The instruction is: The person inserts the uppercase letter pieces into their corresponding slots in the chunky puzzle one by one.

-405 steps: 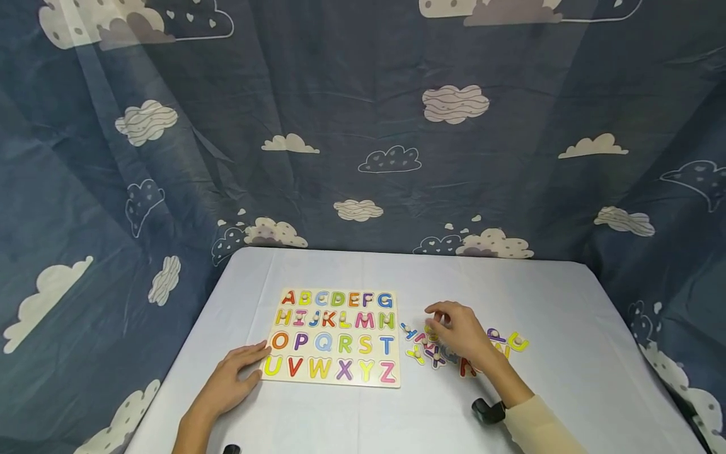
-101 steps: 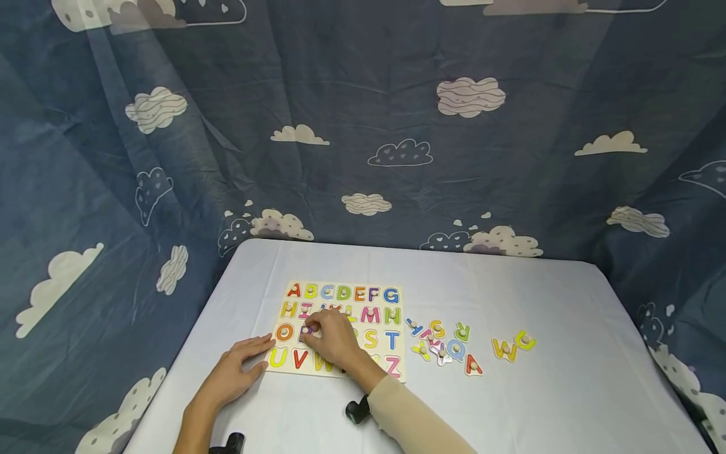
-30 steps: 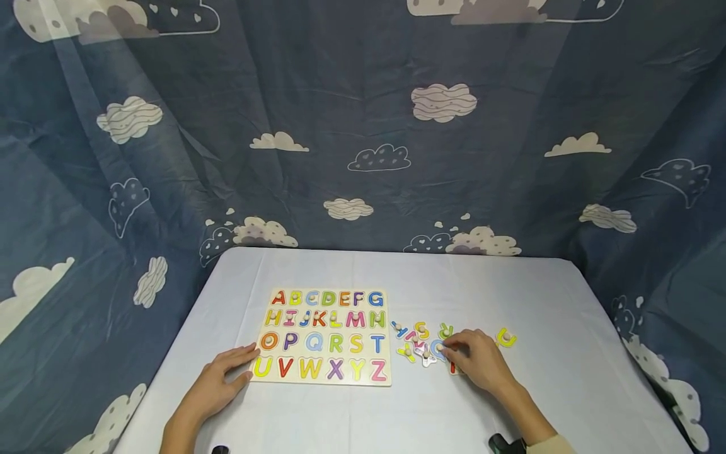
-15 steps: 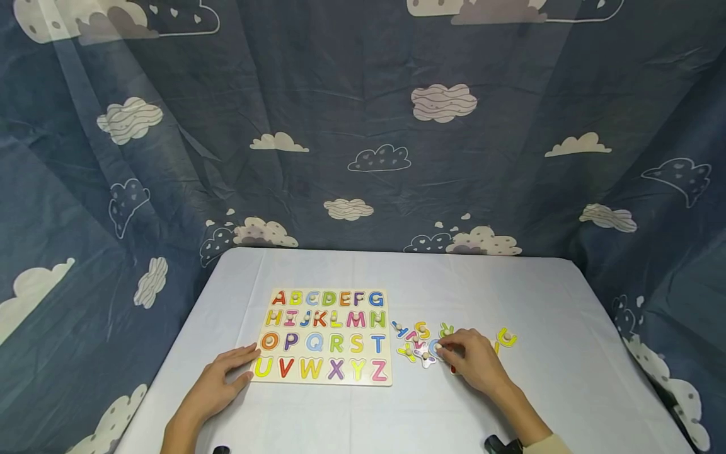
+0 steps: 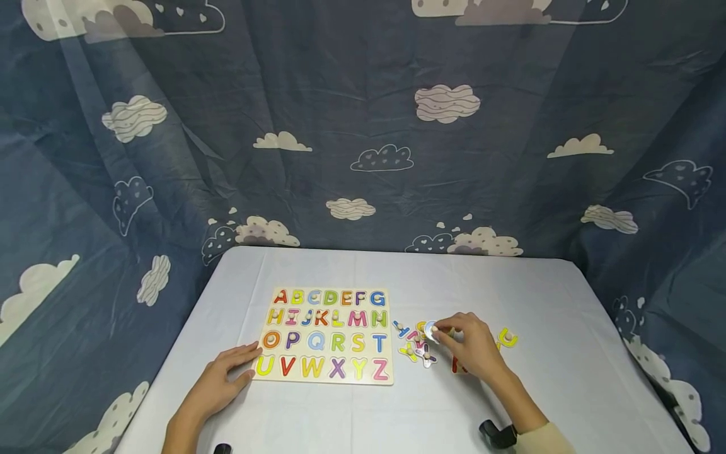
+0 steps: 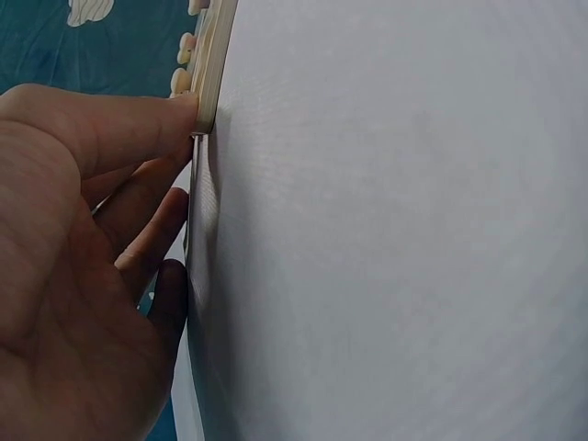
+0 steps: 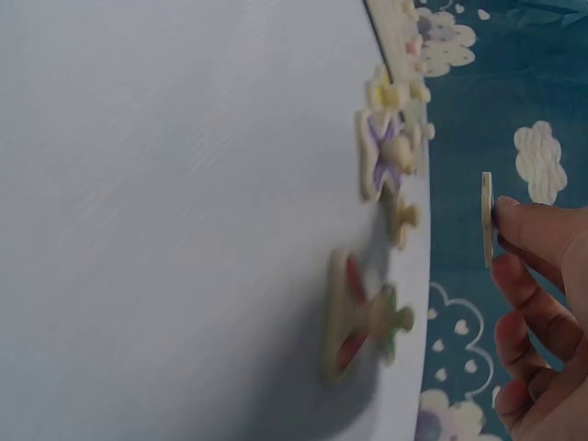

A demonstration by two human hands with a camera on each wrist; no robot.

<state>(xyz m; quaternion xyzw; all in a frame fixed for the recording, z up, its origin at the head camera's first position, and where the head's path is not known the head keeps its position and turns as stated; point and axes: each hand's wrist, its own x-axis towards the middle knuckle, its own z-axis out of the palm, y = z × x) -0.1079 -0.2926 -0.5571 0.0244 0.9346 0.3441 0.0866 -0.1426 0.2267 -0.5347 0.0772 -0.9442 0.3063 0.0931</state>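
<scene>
My right hand [image 5: 471, 343] pinches the knob of the blue letter Q piece [image 5: 430, 329] above the loose letters. Seen edge-on in the right wrist view, the Q piece [image 7: 487, 220] stands clear of the tabletop. My left hand [image 5: 218, 378] lies at the left side of the wooden alphabet board [image 5: 326, 381], fingers fairly straight, index and thumb tips against its edge. In the left wrist view that thumb presses the board's corner [image 6: 216, 87]. Letters with knobs fill the board's upper two rows; P and the other lower slots show printed letters only.
Loose knobbed letters lie right of the board: a blue T [image 5: 401, 328], a yellow Y [image 5: 408, 352], a purple X [image 7: 386, 156] and a red A [image 7: 349, 317]. A yellow U [image 5: 507, 338] lies farther right. A cloud-print curtain [image 5: 317, 189] stands behind the white table.
My right hand has lifted the blue Q from the loose pile and moved it slightly up and left. Earlier it held a purple piece over the board. The left hand stays at the board's edge.
</scene>
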